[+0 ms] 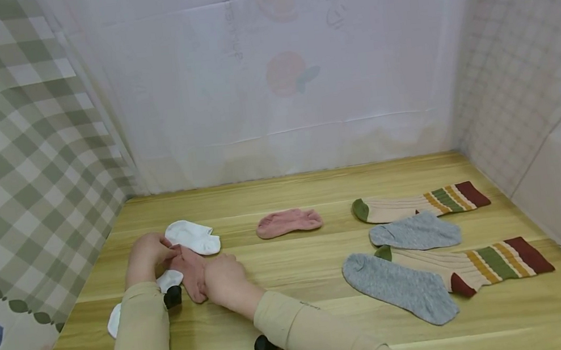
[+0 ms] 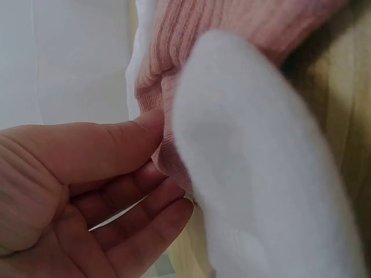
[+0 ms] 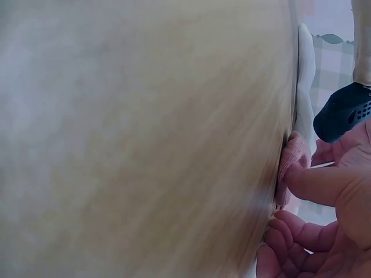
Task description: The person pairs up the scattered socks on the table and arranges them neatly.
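Observation:
On the left of the table, a pink ankle sock (image 1: 194, 272) lies stretched between both hands. My left hand (image 1: 147, 254) pinches its ribbed cuff between thumb and fingers, as the left wrist view shows with the pink sock (image 2: 197, 35) up close. At the sock's right side my right hand (image 1: 227, 280) grips the fabric; in the right wrist view its thumb (image 3: 324, 185) lies on the pink cloth. A white sock (image 1: 192, 237) lies just behind the pink one. Another white sock (image 1: 170, 279) is partly hidden under the left forearm and looms large in the left wrist view.
A second pink sock (image 1: 289, 222) lies flat at the back middle. To the right are two grey socks (image 1: 415, 232) and two long striped socks (image 1: 422, 204), some overlapping. Cloth-covered walls (image 1: 281, 83) enclose the wooden table (image 1: 315, 308) at the back and sides.

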### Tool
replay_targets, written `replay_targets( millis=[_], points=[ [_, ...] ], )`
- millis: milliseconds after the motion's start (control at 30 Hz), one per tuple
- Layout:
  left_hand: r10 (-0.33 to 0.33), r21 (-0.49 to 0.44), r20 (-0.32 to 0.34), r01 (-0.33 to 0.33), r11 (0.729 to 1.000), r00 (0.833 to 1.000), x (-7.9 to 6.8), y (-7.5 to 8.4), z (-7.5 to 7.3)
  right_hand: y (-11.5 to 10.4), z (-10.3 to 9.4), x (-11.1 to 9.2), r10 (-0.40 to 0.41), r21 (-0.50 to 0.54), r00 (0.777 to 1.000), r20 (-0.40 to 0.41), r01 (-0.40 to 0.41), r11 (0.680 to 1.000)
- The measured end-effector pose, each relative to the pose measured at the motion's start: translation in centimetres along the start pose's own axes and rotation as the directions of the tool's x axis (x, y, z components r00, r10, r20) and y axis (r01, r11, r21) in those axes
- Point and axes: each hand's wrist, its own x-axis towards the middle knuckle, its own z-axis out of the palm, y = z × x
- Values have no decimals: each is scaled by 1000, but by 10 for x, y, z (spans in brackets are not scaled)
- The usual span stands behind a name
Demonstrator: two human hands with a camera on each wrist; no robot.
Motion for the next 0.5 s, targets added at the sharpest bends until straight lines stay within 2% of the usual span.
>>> replay_targets(
  millis=[333,500],
  points=[
    [33,12,-1,-33,999,999,1,-2,-1,-1,-2,1,20,-27,999,35,-19,999],
    [66,12,-14,-66,998,998,0,-3,-1,2,-1,3,12,5,998,56,-13,1000]
  ],
)
